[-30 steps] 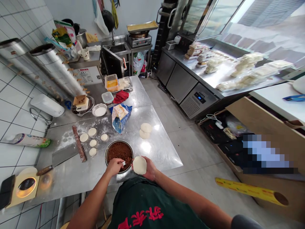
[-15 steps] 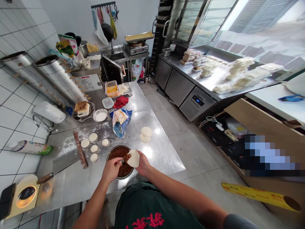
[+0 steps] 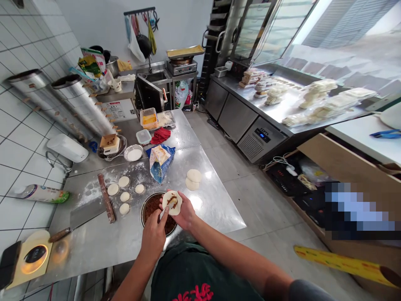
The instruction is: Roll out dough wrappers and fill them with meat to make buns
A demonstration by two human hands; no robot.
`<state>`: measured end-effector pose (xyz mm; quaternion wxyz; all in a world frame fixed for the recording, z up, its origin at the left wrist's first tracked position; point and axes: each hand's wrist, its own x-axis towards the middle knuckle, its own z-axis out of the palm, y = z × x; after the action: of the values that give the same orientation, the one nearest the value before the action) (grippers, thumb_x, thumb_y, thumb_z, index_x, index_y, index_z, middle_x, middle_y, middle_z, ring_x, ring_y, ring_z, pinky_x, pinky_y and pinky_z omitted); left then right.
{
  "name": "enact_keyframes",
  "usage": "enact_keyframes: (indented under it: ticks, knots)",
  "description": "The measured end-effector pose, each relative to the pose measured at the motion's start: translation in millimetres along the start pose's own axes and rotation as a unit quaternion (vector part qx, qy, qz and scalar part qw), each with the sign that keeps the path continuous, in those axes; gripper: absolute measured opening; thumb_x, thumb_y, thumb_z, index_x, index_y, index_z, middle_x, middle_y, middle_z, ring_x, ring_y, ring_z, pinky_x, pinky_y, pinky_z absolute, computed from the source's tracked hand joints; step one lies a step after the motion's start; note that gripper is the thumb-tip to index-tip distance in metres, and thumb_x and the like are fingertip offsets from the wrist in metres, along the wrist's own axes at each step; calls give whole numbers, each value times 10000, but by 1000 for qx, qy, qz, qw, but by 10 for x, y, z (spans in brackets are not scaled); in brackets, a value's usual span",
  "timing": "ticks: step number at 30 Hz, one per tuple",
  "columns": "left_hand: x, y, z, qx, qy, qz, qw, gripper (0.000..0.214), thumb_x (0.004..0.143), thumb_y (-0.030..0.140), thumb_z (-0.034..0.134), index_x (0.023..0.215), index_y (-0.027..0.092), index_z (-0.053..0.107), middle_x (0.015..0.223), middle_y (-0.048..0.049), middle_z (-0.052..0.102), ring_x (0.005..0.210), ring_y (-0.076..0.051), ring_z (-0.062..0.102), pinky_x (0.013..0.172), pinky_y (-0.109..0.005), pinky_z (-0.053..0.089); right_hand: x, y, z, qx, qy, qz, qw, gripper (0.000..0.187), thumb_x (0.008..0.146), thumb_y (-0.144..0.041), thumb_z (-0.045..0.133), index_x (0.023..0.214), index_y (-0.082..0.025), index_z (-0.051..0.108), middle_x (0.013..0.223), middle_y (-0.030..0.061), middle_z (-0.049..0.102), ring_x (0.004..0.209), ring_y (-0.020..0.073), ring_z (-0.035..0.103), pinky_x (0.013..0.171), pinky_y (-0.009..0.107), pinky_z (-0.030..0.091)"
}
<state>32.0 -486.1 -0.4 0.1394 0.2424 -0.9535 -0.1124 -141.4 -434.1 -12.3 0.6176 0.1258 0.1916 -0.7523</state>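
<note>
In my right hand (image 3: 187, 214) rests a round dough wrapper (image 3: 177, 207), cradled on the palm and fingers. Brown filling is smeared at its middle. My left hand (image 3: 153, 232) grips a spoon (image 3: 163, 212), whose tip is pressed onto the filling in the wrapper. Just below both hands stands a metal bowl (image 3: 142, 216) of dark brown crumbly filling (image 3: 151, 204), partly covered by the hands. Two rolled wrappers (image 3: 194, 176) overlap on the steel table to the right. Several small dough discs (image 3: 124, 196) lie left of the bowl.
A rolling pin (image 3: 106, 198) and a cleaver (image 3: 87, 212) lie on the floured left side of the table (image 3: 216, 209). Beyond the bowl are a blue bag (image 3: 160, 163), a dish of flour (image 3: 134, 154) and a red cloth (image 3: 161, 135).
The spoon has moved from the wrapper's edge to its middle, and the filling is now spread there. My right hand has turned the wrapper flatter and shifted slightly up and left.
</note>
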Motion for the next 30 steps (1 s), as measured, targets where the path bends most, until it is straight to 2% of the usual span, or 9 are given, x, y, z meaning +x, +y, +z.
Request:
enact_keyframes:
  ticks: [4,7,9,11,14,18,21,25,30]
  knots:
    - [11,-102,-84,-14,-13,6,1000,605,940,30,411,1477,268,555,1249,-100,657,1175,-195,649,1024,-331,559,-20,-63,-52,-13,25,25,999,391,964,-470,549,1198,-175,656,1073,107,764,986,272,720,936,459,571]
    - [52,-296,-137,-13,-34,-70,997,500,971,88,403,1425,209,576,1292,-109,668,1206,-199,652,1014,-308,554,-104,-199,-133,-22,42,33,998,355,966,-402,570,1207,-158,658,1122,116,763,1011,256,723,896,418,586]
    - [105,-436,-98,31,-114,-139,983,460,972,110,401,1383,199,589,1270,-116,687,1133,-219,691,944,-326,569,-183,-283,-215,-21,34,15,999,318,940,-301,569,1203,-152,666,1163,117,758,1072,249,711,931,400,579]
    - [150,-535,5,83,-221,-185,954,435,975,133,399,1350,213,603,1218,-117,703,1008,-238,726,853,-349,570,-254,-329,-334,-17,21,-1,1000,345,899,-247,537,1196,-141,677,1176,122,755,1117,250,698,970,393,566]
    - [148,-554,208,109,-311,-198,923,409,973,127,373,1265,192,653,1174,-138,704,924,-254,738,795,-369,552,-300,-292,-584,-23,45,16,999,396,850,-286,509,1155,-113,694,1111,147,766,1093,264,708,971,397,560]
    - [37,-424,374,90,-354,-166,916,377,920,76,396,1109,155,713,1118,-152,716,930,-262,740,807,-369,543,-261,-112,-922,-40,111,56,991,363,813,-324,537,1050,-110,711,985,152,783,977,260,744,954,386,559]
    - [-25,-357,400,73,-371,-148,914,369,914,87,409,1094,175,719,1111,-136,727,961,-247,737,844,-355,536,-219,8,-1075,-40,119,70,990,355,805,-310,521,1021,-106,716,952,158,788,936,251,754,939,365,560]
    - [-32,-339,459,43,-383,-137,912,361,908,123,428,1056,215,745,1119,-105,747,1000,-247,732,891,-357,529,-202,81,-1167,-38,110,78,990,389,814,-344,515,1033,-95,719,1001,164,787,963,242,753,940,333,551]
    - [-15,-355,614,9,-393,-149,907,409,897,135,433,1088,227,782,1170,-109,764,1095,-244,714,975,-347,503,-209,95,-1219,-45,88,70,993,377,786,-383,549,1019,-141,720,1029,128,791,1004,243,745,982,348,535]
